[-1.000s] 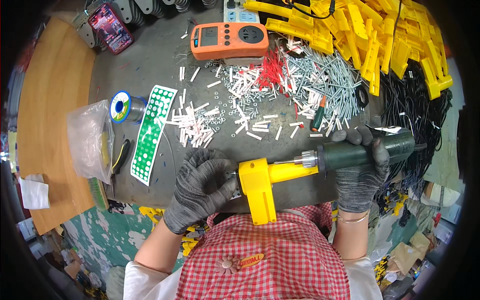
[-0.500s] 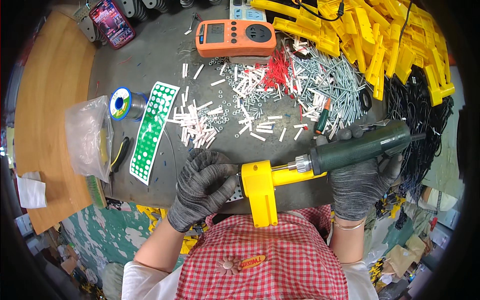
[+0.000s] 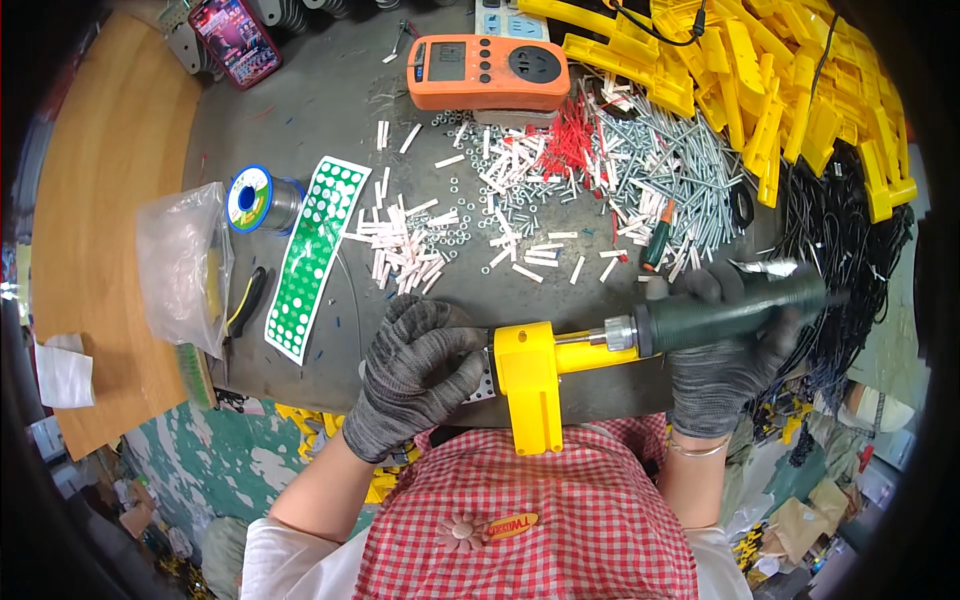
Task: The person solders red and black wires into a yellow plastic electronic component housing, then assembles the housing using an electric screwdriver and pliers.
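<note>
A yellow plastic housing (image 3: 535,400) with a narrower arm (image 3: 580,355) stretching right is held above the table's front edge. My left hand (image 3: 415,370), in a grey knit glove, pinches at the housing's left end; its fingertips meet a small dark piece there that I cannot make out. My right hand (image 3: 715,375), gloved alike, is wrapped round a dark green electric screwdriver (image 3: 740,312). The silver chuck (image 3: 620,331) lies along the yellow arm, its bit pointing left into the housing. Where the bit ends is hidden inside. The screwdriver's rear end is blurred.
Loose screws (image 3: 700,180), nuts and white sleeves (image 3: 405,255) cover the table's middle. Behind them stands an orange meter (image 3: 490,72). Yellow housings (image 3: 760,80) and black cables (image 3: 830,240) are heaped right. Left are a solder spool (image 3: 250,200), green sticker sheet (image 3: 315,260) and cutters (image 3: 245,300).
The screwdriver's rear end has swung down toward me, so the tool lies flatter along the yellow arm. The whole view has shifted slightly. Both hands keep their grip.
</note>
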`<state>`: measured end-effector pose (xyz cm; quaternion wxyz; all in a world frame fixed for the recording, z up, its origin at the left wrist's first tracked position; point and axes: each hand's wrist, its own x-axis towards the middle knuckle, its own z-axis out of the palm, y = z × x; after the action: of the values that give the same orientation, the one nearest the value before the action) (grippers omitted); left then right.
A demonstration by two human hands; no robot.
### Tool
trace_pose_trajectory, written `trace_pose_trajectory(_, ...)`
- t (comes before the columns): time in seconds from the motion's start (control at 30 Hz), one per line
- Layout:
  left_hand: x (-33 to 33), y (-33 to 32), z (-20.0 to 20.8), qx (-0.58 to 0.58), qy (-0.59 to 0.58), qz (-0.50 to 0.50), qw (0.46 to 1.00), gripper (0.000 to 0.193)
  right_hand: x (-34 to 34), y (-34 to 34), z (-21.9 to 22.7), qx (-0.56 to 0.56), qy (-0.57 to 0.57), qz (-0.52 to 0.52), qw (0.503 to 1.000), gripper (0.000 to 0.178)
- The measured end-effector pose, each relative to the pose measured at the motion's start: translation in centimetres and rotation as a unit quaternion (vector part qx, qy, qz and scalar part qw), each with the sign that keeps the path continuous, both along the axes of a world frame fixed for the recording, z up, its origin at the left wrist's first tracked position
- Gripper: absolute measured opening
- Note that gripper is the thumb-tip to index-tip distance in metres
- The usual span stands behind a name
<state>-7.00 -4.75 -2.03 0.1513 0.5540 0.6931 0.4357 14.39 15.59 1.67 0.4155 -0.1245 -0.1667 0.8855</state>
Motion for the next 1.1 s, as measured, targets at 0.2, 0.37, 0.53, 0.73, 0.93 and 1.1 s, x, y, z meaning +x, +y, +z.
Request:
trace_pose_trajectory(0.2,0.1,0.1,0.2,0.005,0.012,0.007,1.0,0.025,-0.4,0.2,0.2,0.011,-0.043,0.007,0.999,0.033)
trace_pose_trajectory(0.37,0.0,0.1,0.5,-0.014,0.022,-0.026,0.999,0.031,0.3,0.4,-1.0,-0.017,0.002,0.008,1.0,0.038)
trace_pose_trajectory(0.53,0.2,-1.5,0.6,0.036,-0.287,0.006,0.957,0.035,0.1,0.7,0.1,0.005,-0.002,0.032,0.999,0.062)
trace_pose_trajectory(0.73,-0.4,-0.4,0.4,-0.001,-0.066,-0.039,0.997,0.037,0.3,0.7,-0.1,-0.003,-0.001,0.024,1.0,0.065)
trace_pose_trajectory(0.93,0.1,-0.5,0.1,0.019,-0.085,-0.006,0.996,0.036,-0.7,-0.2,0.1,0.005,-0.042,-0.017,0.999,0.035)
trace_pose_trajectory(1.1,0.1,-0.7,-0.1,0.002,-0.073,-0.011,0.997,0.038,-0.4,0.3,-0.4,0.018,-0.042,-0.002,0.999,0.033)
